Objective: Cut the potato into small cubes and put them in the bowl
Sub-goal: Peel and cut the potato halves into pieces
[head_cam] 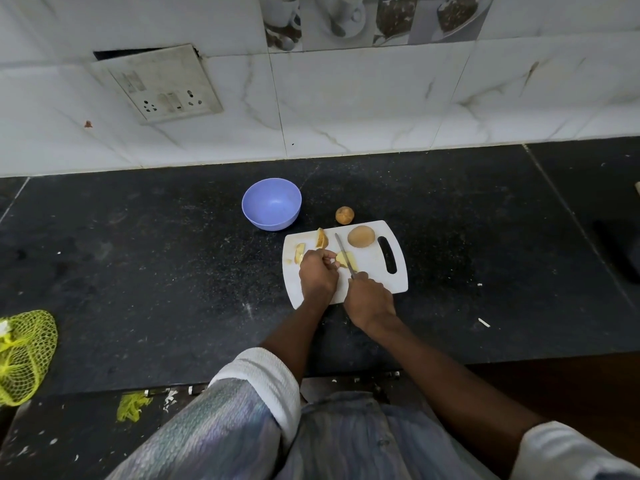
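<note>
A white cutting board (374,271) lies on the black counter. My left hand (317,273) pinches a pale potato piece (346,259) at the board's middle. My right hand (369,299) grips the handle of a knife (343,251), whose blade lies across that piece. Two cut wedges sit on the board's left part, one (321,238) near the far edge and one (299,252) partly hidden by my left hand. A potato half (361,236) rests skin up near the board's handle slot. The blue bowl (272,204), with nothing in it, stands just beyond the board's left corner.
A small whole potato (344,215) sits on the counter (156,271) behind the board. A yellow net bag (24,355) lies at the left edge. A socket plate (156,84) hangs on the tiled wall. A dark object (620,251) sits at the right.
</note>
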